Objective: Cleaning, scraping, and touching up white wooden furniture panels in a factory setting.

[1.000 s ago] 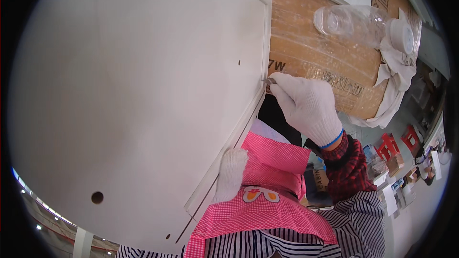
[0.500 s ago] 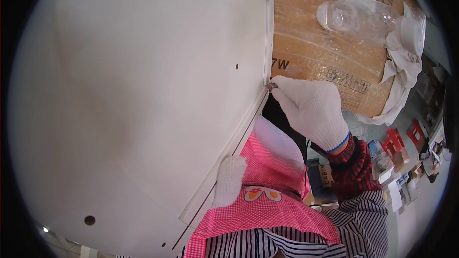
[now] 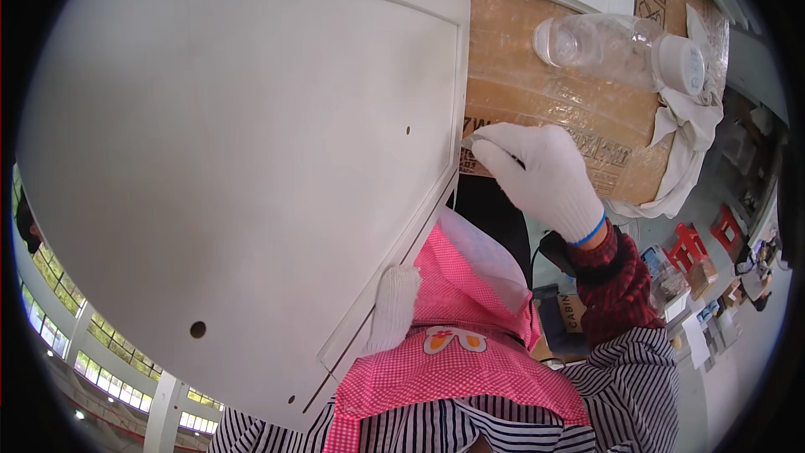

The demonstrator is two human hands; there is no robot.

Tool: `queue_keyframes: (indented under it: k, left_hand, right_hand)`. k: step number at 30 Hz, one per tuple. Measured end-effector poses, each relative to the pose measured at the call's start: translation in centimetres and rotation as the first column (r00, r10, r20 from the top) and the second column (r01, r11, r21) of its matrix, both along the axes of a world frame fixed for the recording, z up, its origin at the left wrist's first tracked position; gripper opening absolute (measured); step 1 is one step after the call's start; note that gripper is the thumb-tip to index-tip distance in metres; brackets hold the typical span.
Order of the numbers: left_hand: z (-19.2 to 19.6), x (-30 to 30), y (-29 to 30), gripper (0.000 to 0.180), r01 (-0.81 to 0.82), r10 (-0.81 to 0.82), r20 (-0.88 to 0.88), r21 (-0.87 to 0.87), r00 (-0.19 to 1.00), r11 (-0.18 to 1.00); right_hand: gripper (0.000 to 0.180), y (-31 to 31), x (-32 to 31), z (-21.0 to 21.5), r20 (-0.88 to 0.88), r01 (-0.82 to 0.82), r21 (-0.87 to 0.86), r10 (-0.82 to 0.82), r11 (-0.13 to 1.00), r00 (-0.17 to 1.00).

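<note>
The right hand's fingers (image 3: 493, 134) are pinched together on a small grey sliver (image 3: 468, 143), at the white panel's (image 3: 293, 159) right edge, just above its corner. The sliver's short long axis runs roughly sideways, its free end pointing left toward that edge. The left hand (image 3: 392, 309) lies over the panel's slanting lower-right edge; its fingers are hidden, so I cannot tell how they close. From the corner, that edge slants down toward the lower left.

Compared with half a second ago, more of the panel's raised upper border shows, windows (image 3: 117, 382) have come into view at lower left, and a dark slit has opened behind the right fingertips.

Most of the sliver is covered by the glove; the panel's top is cut off.
</note>
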State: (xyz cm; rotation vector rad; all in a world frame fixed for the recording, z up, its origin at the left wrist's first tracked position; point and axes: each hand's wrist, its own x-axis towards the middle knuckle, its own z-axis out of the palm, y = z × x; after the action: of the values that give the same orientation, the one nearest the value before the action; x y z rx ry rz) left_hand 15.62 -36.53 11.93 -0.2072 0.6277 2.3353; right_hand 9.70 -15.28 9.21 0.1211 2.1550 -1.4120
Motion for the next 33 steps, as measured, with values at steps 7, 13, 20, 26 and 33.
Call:
queue_keyframes:
  k: [7, 13, 20, 26, 33]
  left_hand:
    - [-0.6, 0.9, -0.2, 0.031, -0.039, 0.029, 0.063, 0.164, 0.998, 0.986]
    - [-1.1, 1.5, 0.0, 0.033, -0.056, 0.022, 0.113, 0.312, 0.993, 0.949]
    - [-2.2, 1.8, 0.7, 0.035, -0.071, -0.008, 0.155, 0.493, 0.988, 0.867]
    - [-2.3, 2.3, 1.7, 0.037, -0.096, -0.045, 0.2, 0.641, 0.979, 0.762]
    - [-3.0, 2.4, 1.5, 0.039, -0.114, -0.11, 0.238, 0.758, 0.965, 0.642]
  right_hand:
    - [0.021, -1.2, 0.1, 1.6, -0.036, -0.297, 0.432, 0.345, 0.852, 0.938]
    - [0.028, 0.3, -1.9, 0.5, 0.081, -0.264, 0.107, 0.256, 0.959, 0.963]
    - [0.028, 1.2, -1.2, -0.6, 0.149, -0.3, -0.077, 0.309, 0.951, 0.939]
    - [0.026, 0.8, -1.4, 1.4, 0.306, -0.257, -0.075, 0.268, 0.963, 0.914]
    - [0.031, 0.7, -1.7, 2.6, 0.403, -0.092, -0.145, 0.143, 0.985, 0.904]
